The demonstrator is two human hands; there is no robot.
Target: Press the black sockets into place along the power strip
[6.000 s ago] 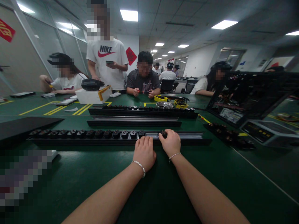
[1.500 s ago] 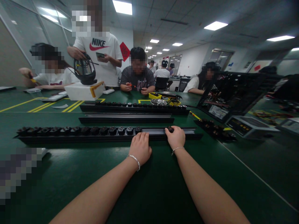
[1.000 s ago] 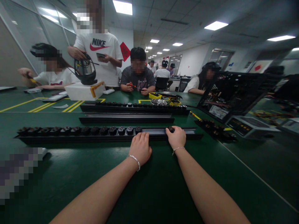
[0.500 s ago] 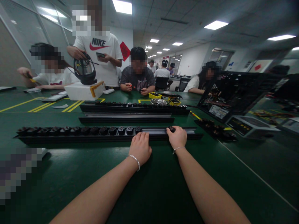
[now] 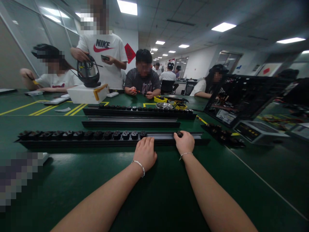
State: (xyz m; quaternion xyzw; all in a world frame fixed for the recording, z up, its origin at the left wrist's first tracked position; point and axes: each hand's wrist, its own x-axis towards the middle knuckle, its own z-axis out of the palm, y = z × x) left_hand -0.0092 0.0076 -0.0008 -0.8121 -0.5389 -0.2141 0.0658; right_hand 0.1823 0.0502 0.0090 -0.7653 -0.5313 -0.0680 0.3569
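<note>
"Black module (image 5: 180, 134)?"
"In the right hand (image 5: 185, 141), pinched by thumb and fingers, at the rail (image 5: 160, 136)."
"Left hand (image 5: 145, 151)?"
"Palm down, forearm extended, fingers at the near edge; grip cannot be determined."

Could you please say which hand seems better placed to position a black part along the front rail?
Probably the right hand: it holds a small black part at the bare stretch of the front rail. The left hand rests at the rail's near edge, apart from that part.
</note>
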